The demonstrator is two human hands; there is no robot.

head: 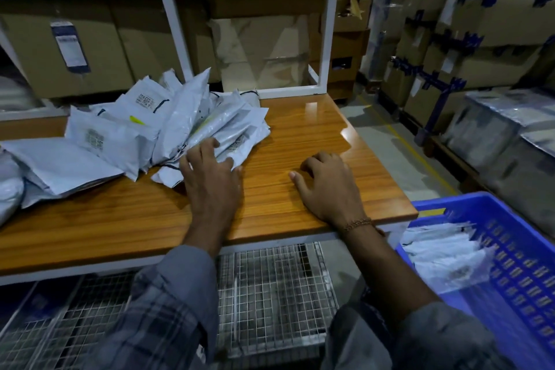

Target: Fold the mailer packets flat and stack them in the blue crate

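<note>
I see the blue crate (516, 252) down at my right, with white packets (444, 252) lying flat inside. The pile of mailers (156, 129) sits on the table (300, 141), fanned toward the shelf. My left hand (210, 177) rests spread on them. My right hand (327, 186) lies loosely curled, holding nothing. The crate's far corner is cut off.

No text legible. Printed code labels on the mailer packets (144, 100) and a blue-bordered label on a cardboard box (70, 45) are too blurred to read
</note>
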